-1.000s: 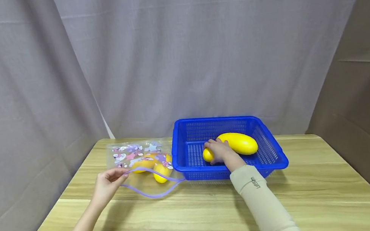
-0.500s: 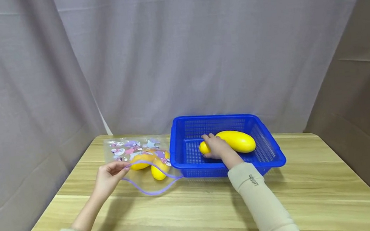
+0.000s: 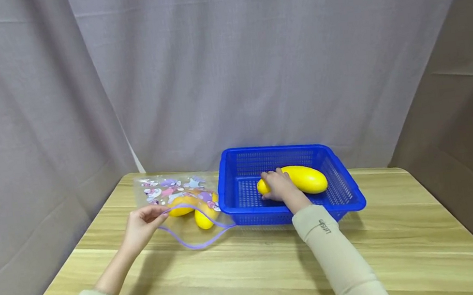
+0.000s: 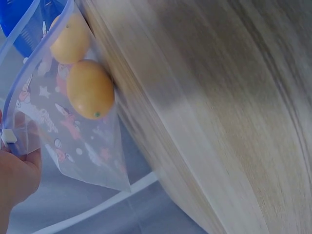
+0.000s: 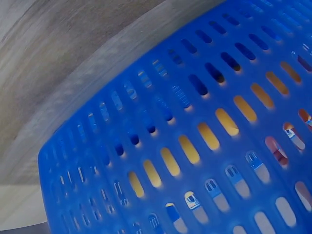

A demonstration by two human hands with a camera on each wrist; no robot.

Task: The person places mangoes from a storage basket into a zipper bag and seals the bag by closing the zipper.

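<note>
- Left hand [image 3: 142, 225], left of centre in the lower half of the frame: thumb and fingertips pinched the bag [image 3: 167, 192] by its purple edge [image 3: 198, 246].
- Bag mouth gaped toward the bottom of the frame; a white slider [image 4: 9, 135] showed by the thumb in the left wrist view.
- In the bag: at least two yellow fruit, a front one [image 3: 204, 217] and, touching or nearly so, a back one [image 3: 180, 206].
- Basket [image 3: 261, 210], blue, right of centre, just beside the bag's right end.
- Right hand [image 3: 280, 187] reached over the basket's near rim, fingers bent round the small fruit [image 3: 261, 187], thumb on the near side; the fruit was low in the basket's left half.
- Melon [image 3: 309, 179], bigger and yellow, lay to the right of that hand, in the basket's right half.
- Right wrist view: mostly basket wall, yellow through the slots; couldn't tell which fruit, and no fingers clear there.
- Progress, my read: partway. Bag part filled, mouth unsealed; small fruit gripped but not yet lifted clear of the basket, melon not bagged either.
- All on the wood table [image 3: 234, 284], grey curtain [image 3: 252, 58] behind.
</note>
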